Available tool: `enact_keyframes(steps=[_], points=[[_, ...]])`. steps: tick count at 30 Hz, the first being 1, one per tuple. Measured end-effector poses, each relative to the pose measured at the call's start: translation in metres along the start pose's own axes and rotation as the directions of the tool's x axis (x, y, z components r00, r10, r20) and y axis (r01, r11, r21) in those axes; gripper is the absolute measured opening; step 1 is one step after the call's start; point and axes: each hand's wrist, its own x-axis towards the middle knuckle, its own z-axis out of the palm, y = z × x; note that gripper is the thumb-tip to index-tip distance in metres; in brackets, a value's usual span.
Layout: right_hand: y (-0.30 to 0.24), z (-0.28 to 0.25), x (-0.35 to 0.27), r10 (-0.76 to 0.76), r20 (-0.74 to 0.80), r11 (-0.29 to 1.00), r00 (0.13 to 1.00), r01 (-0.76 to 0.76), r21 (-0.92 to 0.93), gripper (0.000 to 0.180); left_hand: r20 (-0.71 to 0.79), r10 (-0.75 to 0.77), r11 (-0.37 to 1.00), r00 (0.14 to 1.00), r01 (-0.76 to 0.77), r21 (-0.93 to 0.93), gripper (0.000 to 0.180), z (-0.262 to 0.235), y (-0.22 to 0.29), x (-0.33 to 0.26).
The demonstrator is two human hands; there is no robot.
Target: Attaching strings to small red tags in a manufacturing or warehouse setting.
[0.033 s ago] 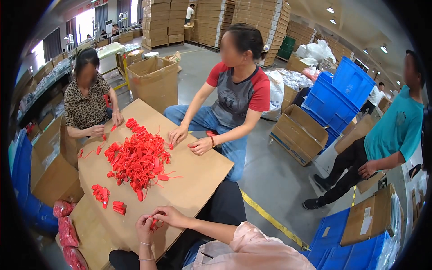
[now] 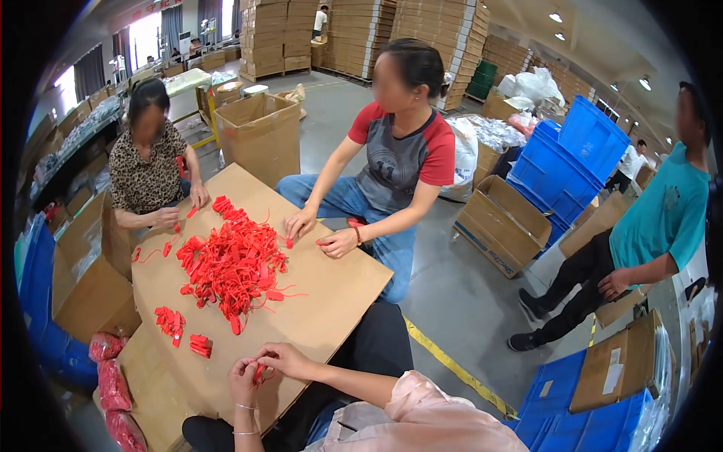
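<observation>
Both of my hands meet low over the near edge of a cardboard-topped table (image 2: 316, 320). My left hand (image 2: 243, 383) and my right hand (image 2: 285, 361) pinch a small red corded piece (image 2: 261, 374) between their fingertips, partly covered by the fingers. Beyond them lies a large tangled pile of red corded pieces (image 2: 233, 264). Closer to my left hand are a neat little stack of red pieces (image 2: 200, 346) and a loose small cluster (image 2: 170, 322). Two co-workers at the table's far side handle similar red pieces.
Filled red plastic bags (image 2: 114, 386) lie at the table's left. Cardboard boxes (image 2: 260, 139) stand behind the table and at its left (image 2: 94, 294). Blue crates (image 2: 553, 177) are stacked at right, with another blue crate (image 2: 550, 388) near my right side. A person in teal (image 2: 651, 218) stands there.
</observation>
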Motion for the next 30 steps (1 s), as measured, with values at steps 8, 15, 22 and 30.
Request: enact_keyframes(steps=[8,15,22,30], points=[[0.004,0.002,-0.001,0.069,0.032,0.997,0.997,-0.070,0.028,0.014,0.019,0.019,1.000,1.000,-0.019,0.005,0.008,-0.004,-0.001,0.000],[0.007,0.005,-0.005,0.117,0.079,0.966,0.990,-0.131,0.222,0.014,0.110,-0.126,0.988,0.986,0.135,-0.073,0.013,-0.007,0.002,-0.005],[0.015,0.010,-0.004,0.207,0.037,0.920,0.978,-0.207,0.334,0.010,0.177,-0.082,0.984,0.981,0.051,0.171,0.015,-0.012,0.000,-0.004],[-0.010,0.007,-0.005,0.285,0.058,0.857,0.957,-0.281,0.431,0.009,0.203,-0.091,0.992,0.975,0.071,0.103,0.015,-0.008,0.010,-0.007]])
